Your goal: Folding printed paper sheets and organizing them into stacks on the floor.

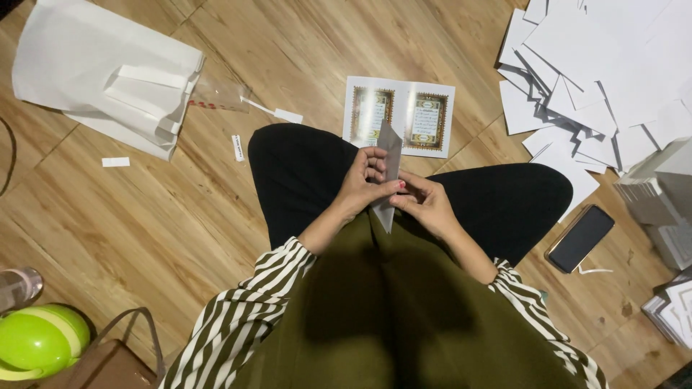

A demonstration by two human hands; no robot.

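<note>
A wooden floor (144,216) is seen from above, with a heap of white sheets (598,72) spread at the upper right and folded white paper (108,79) at the upper left. A printed sheet with two ornate gold-framed panels (400,115) lies just beyond the knees. A dark phone (580,238) rests to the right. Above the lap, a narrow folded paper strip (389,173) is pinched upright between the left hand (364,184) and the right hand (429,202), both closed on it.

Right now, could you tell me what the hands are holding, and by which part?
Both hands hold one folded white paper. The left hand and the right hand pinch it around its middle, one from each side, so both ends stick out.
</note>
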